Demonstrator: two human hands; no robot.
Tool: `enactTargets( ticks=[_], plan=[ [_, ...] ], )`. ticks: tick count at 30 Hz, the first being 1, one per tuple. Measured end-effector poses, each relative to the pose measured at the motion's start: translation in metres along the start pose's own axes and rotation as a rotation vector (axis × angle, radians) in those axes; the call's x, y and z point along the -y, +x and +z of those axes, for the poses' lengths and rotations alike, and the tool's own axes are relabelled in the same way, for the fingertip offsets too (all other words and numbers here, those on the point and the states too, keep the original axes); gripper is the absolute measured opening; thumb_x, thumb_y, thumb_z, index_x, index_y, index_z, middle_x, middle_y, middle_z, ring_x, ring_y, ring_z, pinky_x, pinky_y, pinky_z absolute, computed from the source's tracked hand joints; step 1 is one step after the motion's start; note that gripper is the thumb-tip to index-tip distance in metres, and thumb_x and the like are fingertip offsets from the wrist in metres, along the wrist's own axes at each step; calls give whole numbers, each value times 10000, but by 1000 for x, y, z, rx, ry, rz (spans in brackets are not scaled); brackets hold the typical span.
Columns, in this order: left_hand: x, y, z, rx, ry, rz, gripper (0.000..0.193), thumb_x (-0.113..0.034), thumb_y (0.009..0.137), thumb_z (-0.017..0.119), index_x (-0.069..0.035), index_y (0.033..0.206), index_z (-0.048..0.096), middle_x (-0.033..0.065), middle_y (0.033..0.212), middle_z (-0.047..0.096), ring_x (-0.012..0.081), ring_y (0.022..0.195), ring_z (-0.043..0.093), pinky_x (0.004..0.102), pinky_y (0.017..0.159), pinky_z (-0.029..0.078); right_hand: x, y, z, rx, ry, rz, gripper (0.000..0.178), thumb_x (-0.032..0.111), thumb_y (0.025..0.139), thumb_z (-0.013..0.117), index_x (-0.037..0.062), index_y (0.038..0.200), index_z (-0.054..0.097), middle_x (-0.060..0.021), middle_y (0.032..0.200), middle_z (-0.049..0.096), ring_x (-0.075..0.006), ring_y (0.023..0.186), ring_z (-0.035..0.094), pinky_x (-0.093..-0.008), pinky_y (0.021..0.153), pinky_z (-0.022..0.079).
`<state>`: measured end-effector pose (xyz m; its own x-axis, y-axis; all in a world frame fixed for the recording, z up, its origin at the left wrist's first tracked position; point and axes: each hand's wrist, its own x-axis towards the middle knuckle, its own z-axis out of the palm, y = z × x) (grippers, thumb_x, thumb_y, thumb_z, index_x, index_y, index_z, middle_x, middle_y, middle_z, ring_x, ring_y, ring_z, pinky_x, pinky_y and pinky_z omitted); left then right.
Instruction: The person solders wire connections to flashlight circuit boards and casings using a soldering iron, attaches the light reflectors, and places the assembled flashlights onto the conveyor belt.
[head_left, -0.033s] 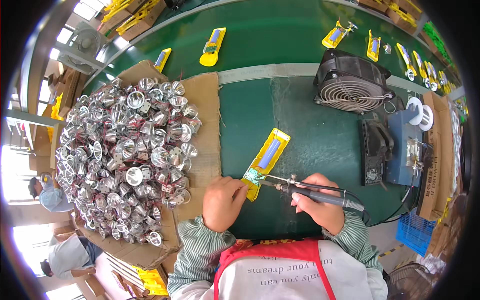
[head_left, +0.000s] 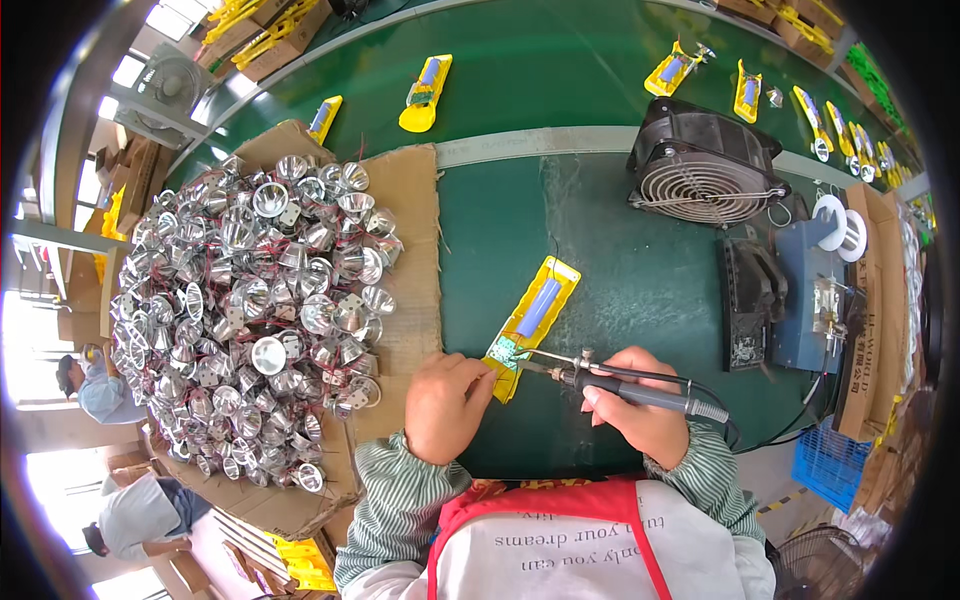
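Observation:
A yellow plastic housing [head_left: 555,287] lies slanted on the green bench, with a blue cylindrical battery [head_left: 539,307] inside it. At its near end sits a small green circuit board [head_left: 503,351]. My right hand [head_left: 640,405] is closed round the dark handle of a soldering iron [head_left: 640,392]; the iron's metal tip and a thin side tube reach to the board. Beside the board, my left hand [head_left: 447,405] is closed, with thumb and forefinger pinched at the housing's near edge. Whatever those fingertips hold is too small to make out.
Left, cardboard [head_left: 415,200] bears a heap of silvery reflector cups [head_left: 270,290] with red wires. A black fan [head_left: 705,165] stands at the back right, near a blue box [head_left: 805,290] with a wire spool [head_left: 840,228]. More yellow housings [head_left: 425,95] lie on the far green surface. Two people are at left.

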<state>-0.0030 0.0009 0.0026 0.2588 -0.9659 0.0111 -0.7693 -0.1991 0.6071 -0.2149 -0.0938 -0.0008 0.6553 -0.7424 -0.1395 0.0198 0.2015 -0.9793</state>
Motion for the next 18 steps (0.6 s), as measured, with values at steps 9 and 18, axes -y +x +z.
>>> enactTargets(
  ticks=[9,18],
  plan=[
    [4,5,2,-3,52,12,62,-92,752,628,-32,748,642,90,640,553,258,620,499,363,565,393,-3,9,3,-7,-12,19,117,27,787,623,-29,856,545,-74,711,632,-87,597,599,-217,527,488],
    [4,5,0,-1,54,26,60,-89,747,631,-32,745,646,92,646,561,261,623,501,362,569,396,7,3,-1,-41,27,29,131,47,809,629,-31,867,542,-75,735,636,-87,633,604,-221,546,492]
  ],
)
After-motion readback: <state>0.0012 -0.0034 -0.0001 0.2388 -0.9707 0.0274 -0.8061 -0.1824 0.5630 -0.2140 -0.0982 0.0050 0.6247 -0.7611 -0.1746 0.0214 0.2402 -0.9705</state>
